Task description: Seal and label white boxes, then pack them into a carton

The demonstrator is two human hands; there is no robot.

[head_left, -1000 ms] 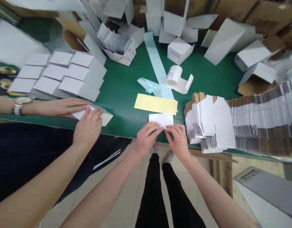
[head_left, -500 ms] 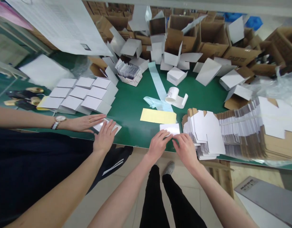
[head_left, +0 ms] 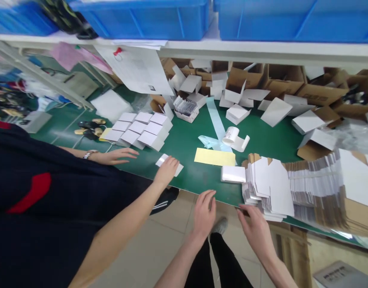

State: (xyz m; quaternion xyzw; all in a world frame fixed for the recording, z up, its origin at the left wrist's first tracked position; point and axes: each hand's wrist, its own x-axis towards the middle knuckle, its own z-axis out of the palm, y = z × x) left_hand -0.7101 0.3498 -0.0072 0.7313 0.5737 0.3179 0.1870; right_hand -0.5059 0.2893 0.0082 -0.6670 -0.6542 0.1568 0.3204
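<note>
My left hand (head_left: 205, 212) hangs just off the table's front edge, fingers loosely bent and holding nothing. My right hand (head_left: 256, 226) is at the same edge, below the stack of flat white cartons (head_left: 276, 188); its thumb and fingers are apart, and I see nothing in them. A small white box (head_left: 233, 174) lies on the green table beyond both hands, touched by neither. Close behind it is a yellow strip (head_left: 214, 157), with a roll of white labels (head_left: 231, 135) and pale blue backing tape (head_left: 216, 118) farther back.
At left a co-worker's hand (head_left: 167, 171) rests on a white piece (head_left: 179, 169). Rows of white boxes (head_left: 138, 127) stand beyond. Open brown cartons (head_left: 284, 78) line the back under a shelf with blue bins (head_left: 148, 20). Banded flat cartons (head_left: 315, 180) fill the right.
Both my hands have let go of the small white box and drawn back toward me, spreading apart. The view has tilted up and turned left. The co-worker's left hand has lifted off the white piece.
</note>
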